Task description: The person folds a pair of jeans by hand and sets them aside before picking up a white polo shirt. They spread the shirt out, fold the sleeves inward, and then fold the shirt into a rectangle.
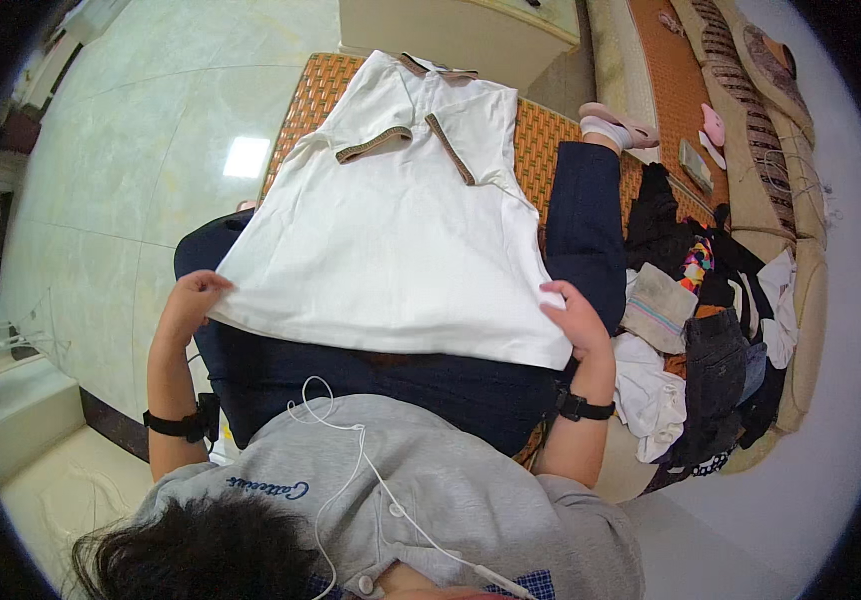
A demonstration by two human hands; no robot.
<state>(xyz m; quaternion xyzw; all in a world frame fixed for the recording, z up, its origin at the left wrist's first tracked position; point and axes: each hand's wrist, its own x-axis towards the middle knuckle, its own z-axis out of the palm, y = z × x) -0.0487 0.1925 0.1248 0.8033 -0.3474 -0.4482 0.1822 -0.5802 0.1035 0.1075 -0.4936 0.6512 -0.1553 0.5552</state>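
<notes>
A white short-sleeved shirt (400, 247) with brown-striped collar and cuffs lies spread, its collar on a woven rattan-like surface (325, 90) and its hem over my lap. Both sleeves are folded inward over the chest. At the hem's left corner, my left hand (194, 296) pinches the cloth between thumb and fingers. My right hand (574, 315) grips the side edge near the right corner of the hem, its fingertips on the fabric. Between the two hands the hem is stretched wide.
A heap of clothes, with dark jeans (715, 382), a folded grey cloth (659, 307) and a white garment (648, 397), lies at my right on a cushioned sofa (805, 315). White earphone cords (359, 450) hang over my grey shirt. Glossy floor tiles (115, 165) extend at the left.
</notes>
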